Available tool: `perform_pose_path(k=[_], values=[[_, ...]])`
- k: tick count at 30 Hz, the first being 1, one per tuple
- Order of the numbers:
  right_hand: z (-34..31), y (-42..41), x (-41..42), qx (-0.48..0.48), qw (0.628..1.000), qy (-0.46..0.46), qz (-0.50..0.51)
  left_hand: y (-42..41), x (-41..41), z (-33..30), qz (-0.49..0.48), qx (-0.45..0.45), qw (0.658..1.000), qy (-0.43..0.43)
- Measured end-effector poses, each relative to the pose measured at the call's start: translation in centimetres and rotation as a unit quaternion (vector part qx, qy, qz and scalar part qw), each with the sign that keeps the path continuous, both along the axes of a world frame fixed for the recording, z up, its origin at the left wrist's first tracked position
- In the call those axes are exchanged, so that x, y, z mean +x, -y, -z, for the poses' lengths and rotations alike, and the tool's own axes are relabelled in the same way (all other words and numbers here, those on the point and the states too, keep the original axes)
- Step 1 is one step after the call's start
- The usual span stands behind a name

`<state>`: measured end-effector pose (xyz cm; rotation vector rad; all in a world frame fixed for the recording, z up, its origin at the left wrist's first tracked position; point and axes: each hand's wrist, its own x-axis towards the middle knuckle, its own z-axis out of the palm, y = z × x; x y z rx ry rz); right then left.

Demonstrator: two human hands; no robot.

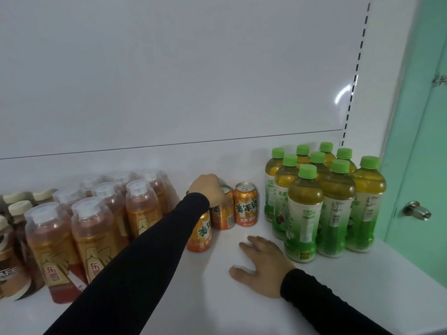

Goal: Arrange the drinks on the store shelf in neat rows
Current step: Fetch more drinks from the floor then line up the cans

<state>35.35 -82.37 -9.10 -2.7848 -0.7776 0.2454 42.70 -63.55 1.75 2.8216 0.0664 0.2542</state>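
White store shelf (242, 160) with a plain white back panel, teal door off to the right. Progress looks decent to me: the green-capped tea bottles (324, 197) toward the shelf's right end already stand in tidy rows, and the amber bottles with clear caps (96, 213) toward the left end are lined up too, with some brown coffee bottles (12, 250) at the far left edge, partly cut off.

What's left is the orange soda cans (246, 204) in the middle. I can see three clearly, one closer to the front edge and two behind it; more may hide behind the hand and sleeve. They sit in a loose cluster, not a proper row yet.

Left hand (209, 189) is curled over the top of one can toward the back, gripping it. Right hand (262, 264) lies flat, fingers spread, palm down on bare shelf near the front edge, just beside the tea bottles, holding nothing.
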Motion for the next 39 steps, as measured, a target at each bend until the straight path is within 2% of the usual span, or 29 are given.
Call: perform_pose_path(k=[7,11,15,19,23,28,30,33,35,37,39], values=[[0.0,0.1,0.1,0.039,0.999,-0.002,0.01,-0.3,-1.9,-3.2,-0.038,-0.073,0.991,0.103],[-1.0,0.0,0.0,0.168,0.985,0.006,0.04,-0.9,-3.7,-5.5,-0.028,-0.126,0.979,0.159],[-1.9,-0.5,0.2,0.348,0.933,0.059,0.075,-1.1,-5.8,-6.1,-0.02,-0.204,0.961,0.187],[-3.0,-1.3,0.5,0.485,0.87,0.047,0.073,-1.0,-7.6,-5.4,-0.001,-0.258,0.95,0.174],[-4.1,-2.6,-0.2,0.557,0.83,-0.018,0.025,-0.4,-8.9,-4.0,0.012,-0.283,0.947,0.154],[-4.7,-2.7,-1.7,0.632,0.77,-0.088,0.021,0.5,-10.1,-2.8,0.006,-0.312,0.935,0.17],[-4.8,-2.4,-2.1,0.649,0.75,-0.125,-0.006,0.4,-10.4,-2.2,0.022,-0.365,0.918,0.155],[-5.0,-2.1,-2.6,0.664,0.724,-0.184,-0.033,0.2,-11.3,-1.9,0.064,-0.507,0.856,0.074],[-4.9,-2.0,-2.7,0.67,0.708,-0.221,-0.028,0.2,-11.8,-1.6,0.077,-0.57,0.818,0.026],[-4.8,-1.9,-2.7,0.675,0.693,-0.252,-0.019,0.1,-11.8,-1.3,0.084,-0.588,0.804,0.01],[-4.6,-1.8,-2.7,0.681,0.682,-0.266,-0.008,0.0,-11.8,-1.2,0.079,-0.588,0.805,0.012]])
